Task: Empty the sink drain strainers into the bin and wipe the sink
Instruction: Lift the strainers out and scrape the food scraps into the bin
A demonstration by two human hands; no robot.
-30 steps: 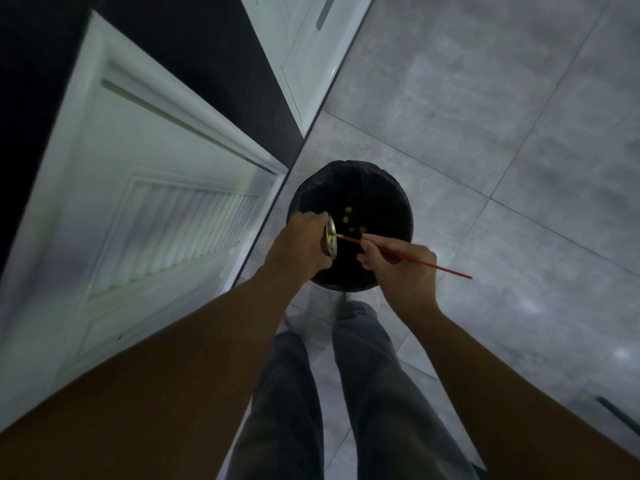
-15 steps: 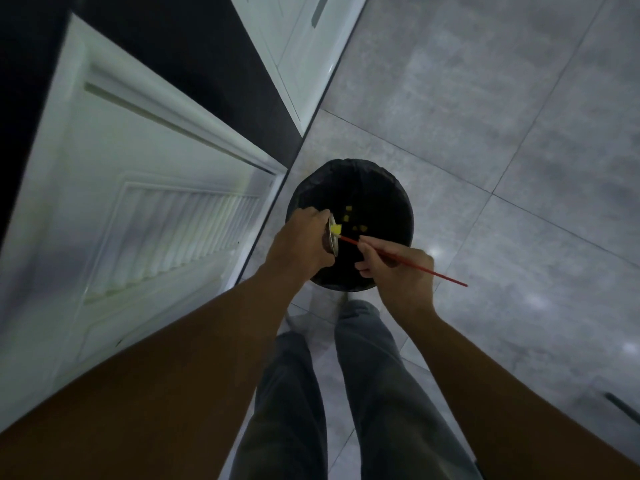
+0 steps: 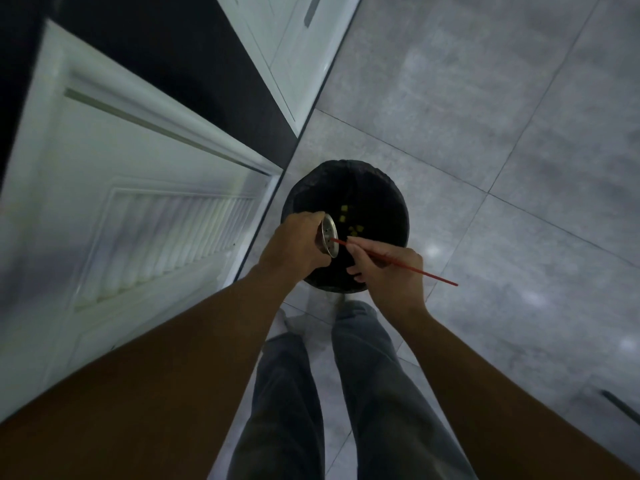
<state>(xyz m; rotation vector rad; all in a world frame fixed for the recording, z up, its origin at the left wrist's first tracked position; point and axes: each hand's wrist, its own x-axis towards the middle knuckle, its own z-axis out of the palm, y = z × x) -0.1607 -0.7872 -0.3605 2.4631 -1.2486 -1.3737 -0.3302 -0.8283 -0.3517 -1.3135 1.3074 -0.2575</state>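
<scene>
Left grip clasps metal drain strainer, tilted on edge over black-lined bin; right grip pinches red stick, tip touching strainer. Yellow scraps in bin.

Bare-metal strainer, bright & polished, small holes punched thru. Red stick: thin, smooth; plastic or lacquered wood, can't tell. Round bin lined w/ black plastic, crinkled at rim, dull sheen. Grey floor: stone-look tiles, smooth, semi-gloss, light spots at right. White cabinet door at left: smooth satin finish, ribbed panel. Grey trousers: cloth, matt.
</scene>
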